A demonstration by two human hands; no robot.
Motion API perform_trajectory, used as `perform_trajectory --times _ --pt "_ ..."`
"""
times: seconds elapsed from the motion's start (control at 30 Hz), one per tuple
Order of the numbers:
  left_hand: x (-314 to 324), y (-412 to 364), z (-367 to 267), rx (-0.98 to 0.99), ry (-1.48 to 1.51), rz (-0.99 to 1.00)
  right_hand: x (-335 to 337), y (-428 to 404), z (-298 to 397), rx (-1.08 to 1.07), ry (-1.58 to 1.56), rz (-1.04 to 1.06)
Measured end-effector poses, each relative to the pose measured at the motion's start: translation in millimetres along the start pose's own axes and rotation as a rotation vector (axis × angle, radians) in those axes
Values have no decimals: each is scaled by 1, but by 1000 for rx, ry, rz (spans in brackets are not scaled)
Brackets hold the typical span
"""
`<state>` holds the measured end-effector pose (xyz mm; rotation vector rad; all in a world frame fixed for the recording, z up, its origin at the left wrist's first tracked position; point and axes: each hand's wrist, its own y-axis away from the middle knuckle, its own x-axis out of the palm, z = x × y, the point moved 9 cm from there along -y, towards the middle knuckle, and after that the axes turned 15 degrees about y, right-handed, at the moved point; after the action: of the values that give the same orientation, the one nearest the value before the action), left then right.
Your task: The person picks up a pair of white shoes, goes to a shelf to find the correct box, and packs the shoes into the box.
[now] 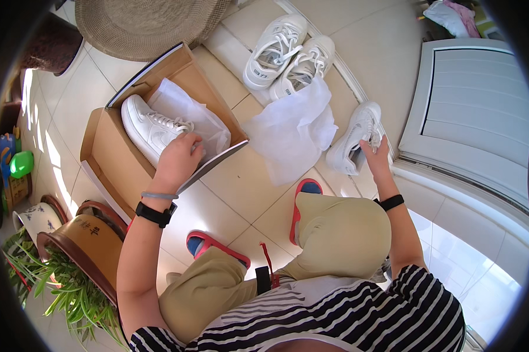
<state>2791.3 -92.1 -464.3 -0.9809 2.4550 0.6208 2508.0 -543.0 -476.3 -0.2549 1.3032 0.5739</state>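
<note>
My left hand (179,157) grips the collar end of a white lace-up sneaker (152,127), which lies on its side in an open cardboard shoebox (220,94). White tissue paper (172,99) lines the box beside that shoe. Over on the right, my right hand (377,156) has its thumb and fingers at the laces and opening of another white sneaker (356,132) above the tiled floor; whether this shoe touches the floor is unclear. Crumpled white tissue paper (286,132) lies between the box and the right-hand shoe.
Beyond the tissue stands a pair of white sneakers (275,53). A round woven mat or basket (150,22) is behind the box. Potted plants (84,237) flank my left arm. At right are a raised threshold (352,90) and a white panelled door (471,97).
</note>
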Motion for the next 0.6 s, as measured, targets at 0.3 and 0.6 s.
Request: perform_trajectory --times 0.3,0.6 --pt "-4 4 -8 59 22 -32 22 10 -63 82 -446 98" --pt "37 -45 -85 251 142 13 -69 33 37 -168 -505 -198"
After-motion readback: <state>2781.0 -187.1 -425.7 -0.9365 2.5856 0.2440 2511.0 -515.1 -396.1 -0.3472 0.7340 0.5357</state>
